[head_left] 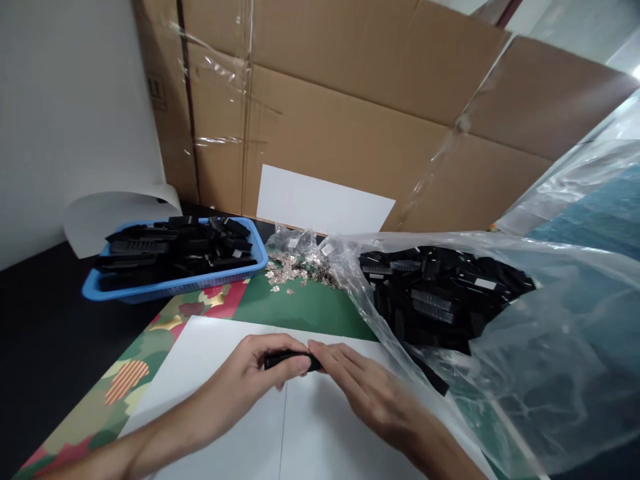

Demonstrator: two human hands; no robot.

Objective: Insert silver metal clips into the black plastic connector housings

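Over the white paper, my left hand (273, 363) pinches a small, dark, elongated plastic part (293, 361) between thumb and fingers. My right hand (357, 383) reaches in from the other side, its fingers together and pressed on the part's right end. Both hands meet at the part, so much of it is hidden, and its exact kind cannot be made out. Beyond the hands lies a pile of small shiny metal pieces (295, 268).
A blue basket (173, 288) full of black plastic parts stands at the left. A clear plastic bag (540, 380) at the right holds more black parts (440, 293). White paper sheets (200, 407) cover the near surface. A tall cardboard wall (345, 120) rises behind.
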